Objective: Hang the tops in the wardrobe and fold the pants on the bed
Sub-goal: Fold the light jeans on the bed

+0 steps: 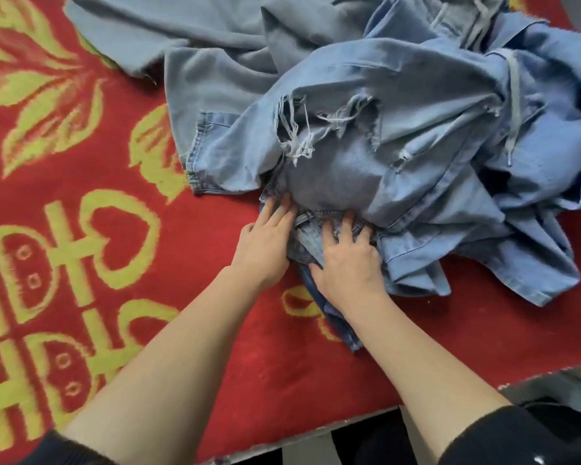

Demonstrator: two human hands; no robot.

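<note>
A heap of light blue denim clothes lies on the bed. On top is a ripped pair of jeans [399,135] with frayed holes. Behind it lies a grey-blue garment [215,55]. A darker pair of jeans [311,243] sits at the near edge of the heap, mostly buried under it. My left hand [265,243] has its fingertips tucked under the pile's edge at the darker jeans' waistband. My right hand [349,260] rests on the same darker jeans with its fingers spread and their tips under the pile. Whether either hand grips the cloth is hidden.
The bed is covered by a red blanket [98,229] with yellow-green patterns. Its near edge [349,424] runs along the bottom right, with dark floor beyond. A drawstring [514,105] hangs over the right of the pile.
</note>
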